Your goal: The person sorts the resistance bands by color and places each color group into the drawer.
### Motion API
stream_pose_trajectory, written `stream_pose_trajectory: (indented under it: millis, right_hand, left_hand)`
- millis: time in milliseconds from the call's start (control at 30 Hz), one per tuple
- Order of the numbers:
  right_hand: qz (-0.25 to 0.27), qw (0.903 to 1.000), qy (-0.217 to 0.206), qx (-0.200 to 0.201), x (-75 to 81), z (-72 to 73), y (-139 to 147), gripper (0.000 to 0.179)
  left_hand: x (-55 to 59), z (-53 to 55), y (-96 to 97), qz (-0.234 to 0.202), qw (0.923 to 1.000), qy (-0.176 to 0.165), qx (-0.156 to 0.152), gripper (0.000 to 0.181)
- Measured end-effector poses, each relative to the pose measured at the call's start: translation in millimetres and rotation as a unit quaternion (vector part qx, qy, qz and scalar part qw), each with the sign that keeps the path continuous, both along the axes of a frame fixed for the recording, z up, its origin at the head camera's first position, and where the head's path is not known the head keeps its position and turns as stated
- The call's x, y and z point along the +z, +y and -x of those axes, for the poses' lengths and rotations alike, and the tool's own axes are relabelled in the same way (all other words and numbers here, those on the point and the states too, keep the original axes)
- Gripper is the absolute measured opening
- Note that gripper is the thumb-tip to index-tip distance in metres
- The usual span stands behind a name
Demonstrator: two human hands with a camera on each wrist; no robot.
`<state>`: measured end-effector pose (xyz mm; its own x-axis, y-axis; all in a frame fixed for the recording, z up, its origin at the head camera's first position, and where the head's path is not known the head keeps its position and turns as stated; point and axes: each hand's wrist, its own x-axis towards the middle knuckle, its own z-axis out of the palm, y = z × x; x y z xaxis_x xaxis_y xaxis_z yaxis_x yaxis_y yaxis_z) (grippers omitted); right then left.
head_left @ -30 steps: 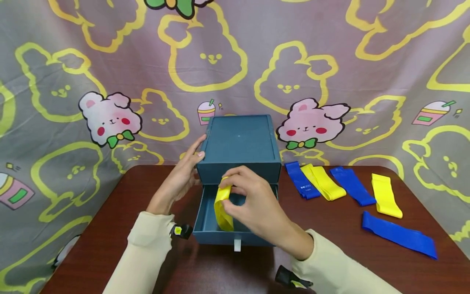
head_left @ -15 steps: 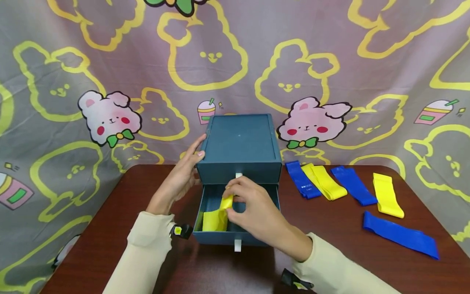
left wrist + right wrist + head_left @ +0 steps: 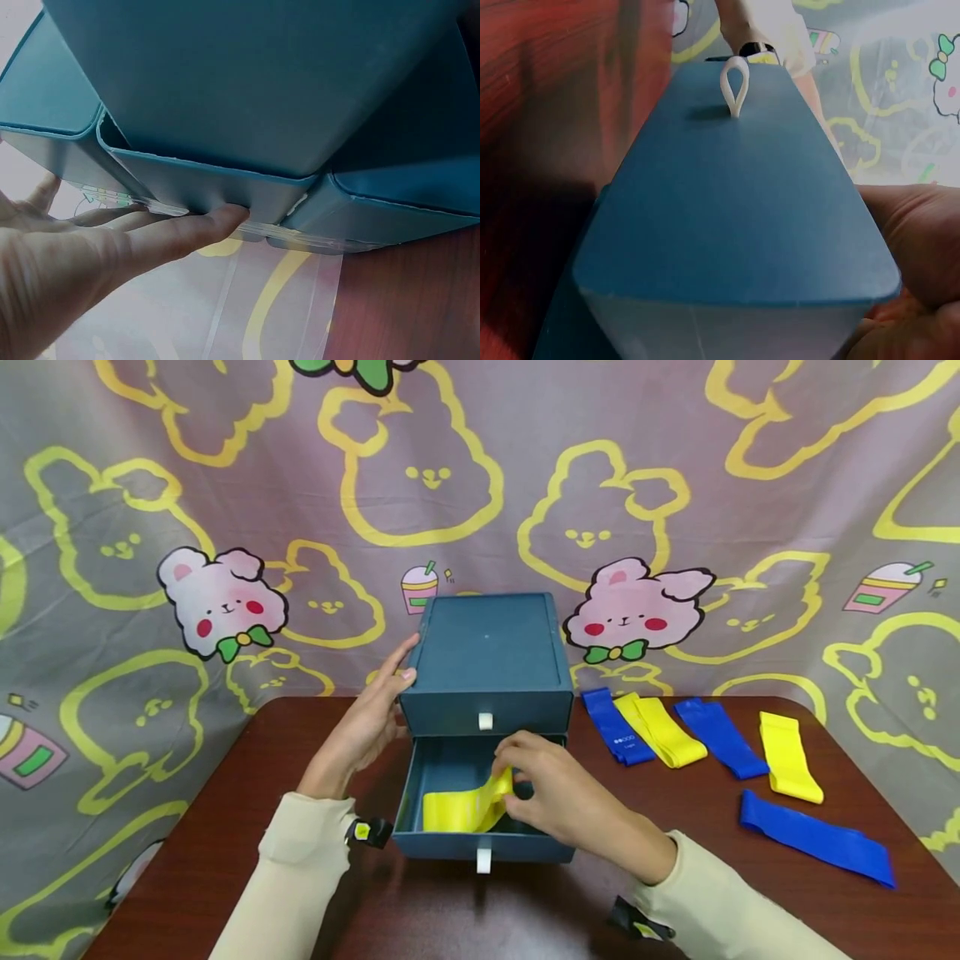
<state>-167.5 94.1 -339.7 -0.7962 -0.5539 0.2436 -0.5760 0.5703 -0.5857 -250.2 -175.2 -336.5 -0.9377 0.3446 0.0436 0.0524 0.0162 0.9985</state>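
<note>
A two-drawer teal box (image 3: 487, 647) stands on the table with its lower drawer (image 3: 525, 850) pulled out. In that drawer lies a yellow resistance band (image 3: 450, 811), its right end raised. My right hand (image 3: 558, 793) pinches this raised end between thumb and fingers. The right wrist view mostly shows the drawer front (image 3: 735, 202) with its white pull loop, and part of my right hand (image 3: 926, 255) beside it; the band is hidden there. My left hand (image 3: 363, 722) rests along the box's left side, fingers extended; the left wrist view shows its fingers (image 3: 195, 229) against the wall.
Right of the box lie several flat bands: a blue band (image 3: 618, 731) and a yellow band (image 3: 663, 731) side by side, another blue band (image 3: 722, 739), a yellow band (image 3: 790, 760), and a blue band (image 3: 817, 841) nearer the front. A patterned cloth (image 3: 480, 460) hangs behind the table.
My right hand has moved right inside the drawer, drawing the yellow band's end along, so the band now stretches out along the drawer front. My left hand stays put.
</note>
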Motion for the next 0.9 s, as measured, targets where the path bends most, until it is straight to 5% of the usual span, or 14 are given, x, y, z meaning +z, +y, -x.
stream_pose_trajectory:
  millis: [433,900]
  right_hand:
    - [-0.075,0.9963,0.026,-0.032,3.8,-5.4,15.6,0.019]
    - [-0.021,0.9937,0.088,-0.066,6.8,-10.9,38.8,0.02]
  left_hand:
    - [-0.5,-0.4,0.4,0.005,1.0,0.006,0.002,0.062]
    - [-2.3,0.1,-1.5,0.002,1.0,0.007,0.0,0.062]
